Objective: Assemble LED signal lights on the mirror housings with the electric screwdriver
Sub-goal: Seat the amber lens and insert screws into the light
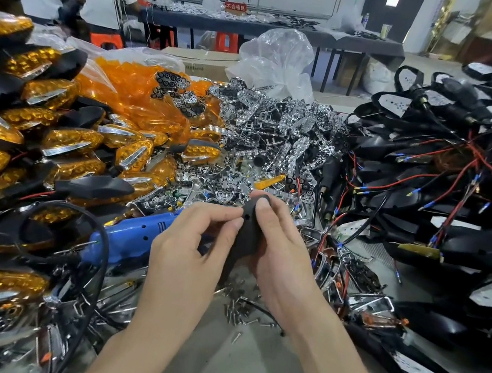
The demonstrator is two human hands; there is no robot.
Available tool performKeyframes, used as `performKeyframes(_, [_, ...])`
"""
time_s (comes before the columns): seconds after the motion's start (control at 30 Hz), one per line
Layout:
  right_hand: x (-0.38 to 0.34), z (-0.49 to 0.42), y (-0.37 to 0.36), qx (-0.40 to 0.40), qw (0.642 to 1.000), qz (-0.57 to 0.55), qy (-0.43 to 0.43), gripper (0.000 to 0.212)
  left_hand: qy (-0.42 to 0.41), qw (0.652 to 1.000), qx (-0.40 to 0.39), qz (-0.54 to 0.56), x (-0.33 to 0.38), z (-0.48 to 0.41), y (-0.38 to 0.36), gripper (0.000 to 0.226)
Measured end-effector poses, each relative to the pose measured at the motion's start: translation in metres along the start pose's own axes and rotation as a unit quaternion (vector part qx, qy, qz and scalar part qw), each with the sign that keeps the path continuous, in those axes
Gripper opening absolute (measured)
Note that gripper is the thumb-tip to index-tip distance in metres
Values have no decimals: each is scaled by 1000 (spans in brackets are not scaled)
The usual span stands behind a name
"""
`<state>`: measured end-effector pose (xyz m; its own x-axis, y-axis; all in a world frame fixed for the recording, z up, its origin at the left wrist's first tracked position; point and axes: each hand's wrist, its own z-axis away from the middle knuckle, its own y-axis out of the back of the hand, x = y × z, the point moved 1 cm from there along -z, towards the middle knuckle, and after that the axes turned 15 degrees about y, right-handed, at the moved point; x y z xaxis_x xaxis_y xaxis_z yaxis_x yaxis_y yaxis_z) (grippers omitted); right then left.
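Note:
I hold a black mirror housing upright over the table's middle. My right hand grips it from the right, thumb pressed near a small screw hole at its top. My left hand pinches its left edge with thumb and forefinger. The blue electric screwdriver lies on the table just left of my left hand, its black cable looping toward me. Loose screws lie scattered under my hands.
Finished amber-lensed mirrors pile up on the left. Amber lenses in a bag and chrome reflectors heap behind. Black housings with red wires crowd the right. People stand at a far table.

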<state>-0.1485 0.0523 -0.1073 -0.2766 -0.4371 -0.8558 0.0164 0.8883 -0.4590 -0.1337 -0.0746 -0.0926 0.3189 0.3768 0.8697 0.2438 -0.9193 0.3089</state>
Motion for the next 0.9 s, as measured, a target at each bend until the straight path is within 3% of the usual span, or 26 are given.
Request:
performKeyframes(0.17, [-1, 3, -4, -23, 999, 15, 20, 22, -18, 1000, 14, -5, 1, -2, 1, 14])
performKeyframes(0.57, [2, 4, -5, -28, 999, 16, 22, 32, 90, 993, -25, 69, 0, -5, 0, 23])
performKeyframes(0.67, [2, 4, -5, -27, 999, 10, 16, 21, 101, 990, -34, 92, 1, -3, -2, 21])
performKeyframes(0.9, [0, 4, -2, -11, 1000, -25, -10, 35, 54, 997, -41, 32, 0, 0, -8, 22])
